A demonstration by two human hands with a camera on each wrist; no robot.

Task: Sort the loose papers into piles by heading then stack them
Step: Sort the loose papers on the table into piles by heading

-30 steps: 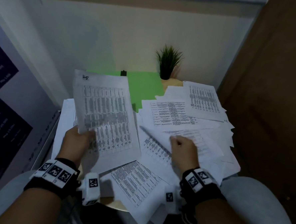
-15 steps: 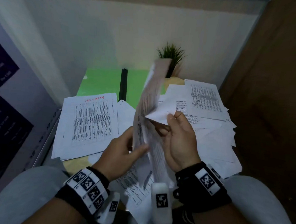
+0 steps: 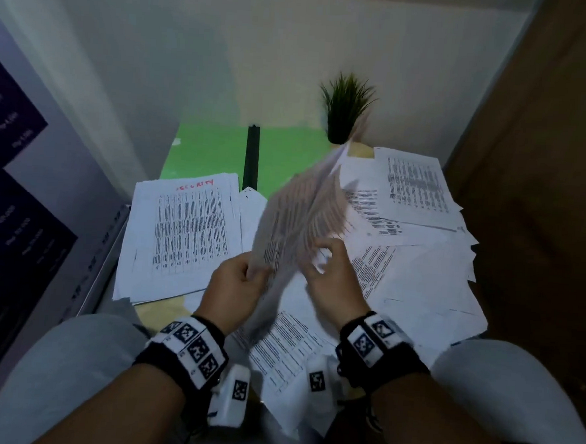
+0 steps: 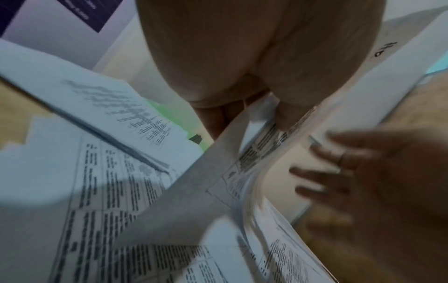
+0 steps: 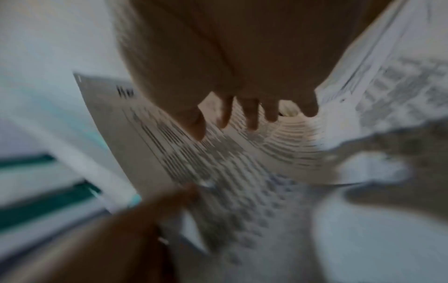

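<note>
My left hand point(image 3: 247, 274) pinches the lower corner of a printed sheet point(image 3: 302, 215), which stands raised and blurred above the middle of the table. In the left wrist view the thumb point(image 4: 286, 114) presses on that sheet point(image 4: 363, 86). My right hand point(image 3: 326, 268) is just right of the sheet, and its straight fingers point(image 5: 252, 120) touch the curved paper point(image 5: 194, 162) without pinching it. A neat pile headed in red point(image 3: 181, 235) lies at the left. Loose printed papers point(image 3: 419, 264) overlap across the right and front point(image 3: 287, 352).
A small potted plant point(image 3: 346, 112) stands at the back. A green surface point(image 3: 213, 155) with a black bar point(image 3: 251, 161) lies behind the pile. Bare wooden table point(image 3: 162, 310) shows at the front left. A dark poster point(image 3: 11, 204) flanks the left and a brown panel point(image 3: 543, 202) the right.
My left hand carried the sheet from over the left pile to the centre and tilted it. My right hand rose off the loose papers, briefly held a white corner, and now touches the sheet.
</note>
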